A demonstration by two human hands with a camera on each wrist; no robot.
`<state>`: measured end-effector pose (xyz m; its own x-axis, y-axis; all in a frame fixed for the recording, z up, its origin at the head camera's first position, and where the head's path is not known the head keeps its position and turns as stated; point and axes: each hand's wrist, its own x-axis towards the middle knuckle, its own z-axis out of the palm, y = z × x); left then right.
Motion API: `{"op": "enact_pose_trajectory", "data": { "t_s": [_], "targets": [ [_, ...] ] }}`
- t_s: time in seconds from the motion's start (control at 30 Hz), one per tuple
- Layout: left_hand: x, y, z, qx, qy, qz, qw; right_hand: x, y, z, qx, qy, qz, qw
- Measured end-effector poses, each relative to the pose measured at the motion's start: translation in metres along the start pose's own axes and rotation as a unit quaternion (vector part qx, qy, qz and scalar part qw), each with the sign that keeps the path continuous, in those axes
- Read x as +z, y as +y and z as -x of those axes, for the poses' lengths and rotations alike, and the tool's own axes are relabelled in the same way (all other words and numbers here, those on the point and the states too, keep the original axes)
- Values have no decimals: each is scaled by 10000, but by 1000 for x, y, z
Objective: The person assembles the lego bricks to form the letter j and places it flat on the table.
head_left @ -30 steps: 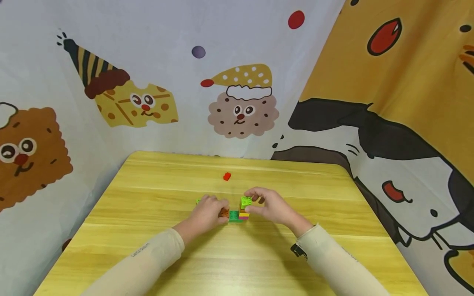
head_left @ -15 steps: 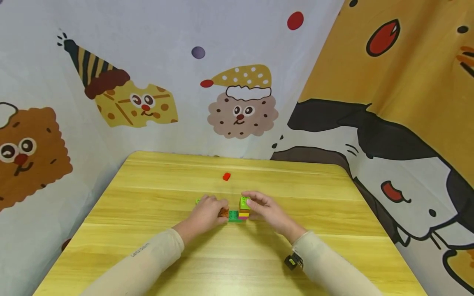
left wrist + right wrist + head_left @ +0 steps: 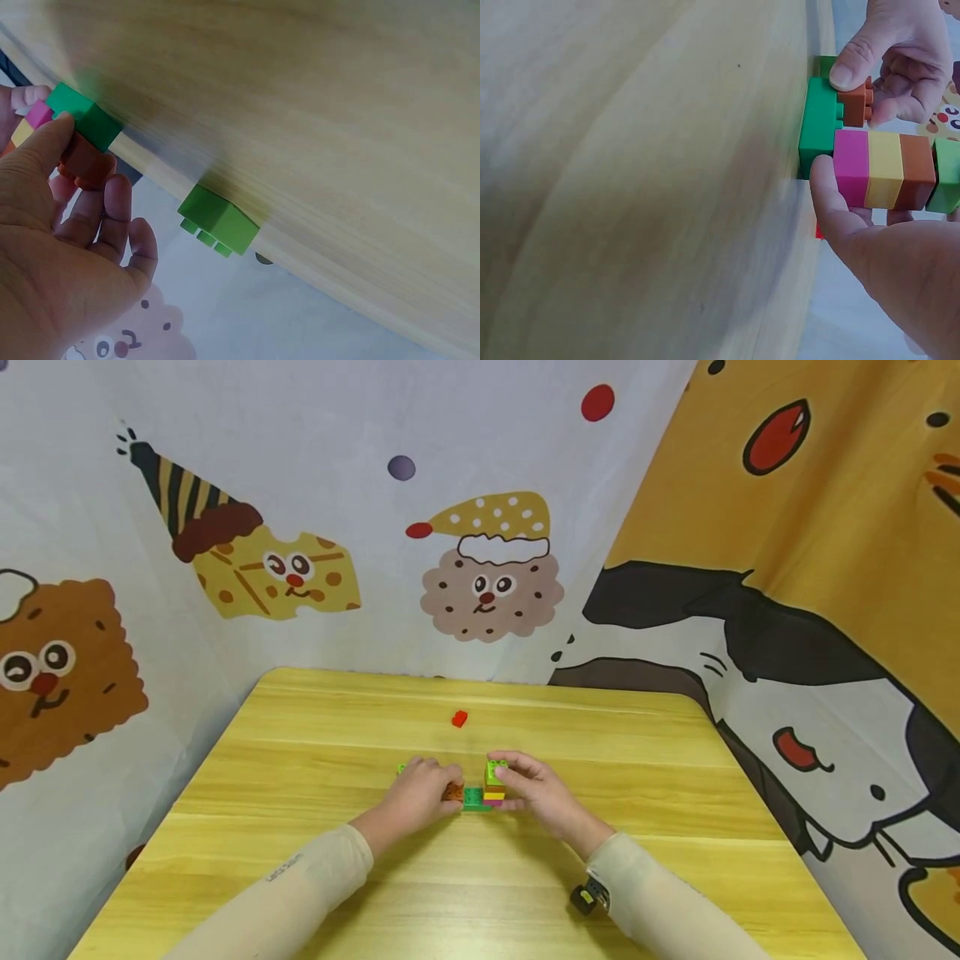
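A green base brick (image 3: 473,797) lies on the table, carrying a brown brick (image 3: 853,109) at its left end. My left hand (image 3: 422,789) pinches that brown brick and the base between thumb and fingers. At the right end rises a stack of a pink brick (image 3: 851,169), a yellow brick (image 3: 884,170), another brown brick (image 3: 916,172) and a light green brick (image 3: 497,771) on top. My right hand (image 3: 546,792) grips this stack from the right; in the right wrist view its thumb lies low along the pink brick, with fingers partly hidden behind the stack.
A loose light green brick (image 3: 217,219) sits just beyond my left hand, mostly covered by it in the head view. Farther back lies a red brick (image 3: 460,718). A printed curtain (image 3: 390,643) hangs behind the wooden table (image 3: 480,893).
My right hand has moved slightly left and down, and its spread fingers have closed around the stack. The left hand holds its place; the bricks have not visibly shifted.
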<state>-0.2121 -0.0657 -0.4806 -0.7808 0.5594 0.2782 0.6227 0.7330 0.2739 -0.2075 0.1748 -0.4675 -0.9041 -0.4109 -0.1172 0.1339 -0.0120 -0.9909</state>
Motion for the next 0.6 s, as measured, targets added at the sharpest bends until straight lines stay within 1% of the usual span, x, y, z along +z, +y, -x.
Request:
{"op": "enact_pose_trajectory", "data": {
  "t_s": [0.33, 0.6],
  "targets": [
    [1, 1, 1, -23, -6, 8, 10000, 1, 5, -1, -23, 156, 11, 9999],
    [2, 0, 0, -22, 41, -53, 10000, 2, 7, -1, -107, 238, -145, 9996]
  ]
}}
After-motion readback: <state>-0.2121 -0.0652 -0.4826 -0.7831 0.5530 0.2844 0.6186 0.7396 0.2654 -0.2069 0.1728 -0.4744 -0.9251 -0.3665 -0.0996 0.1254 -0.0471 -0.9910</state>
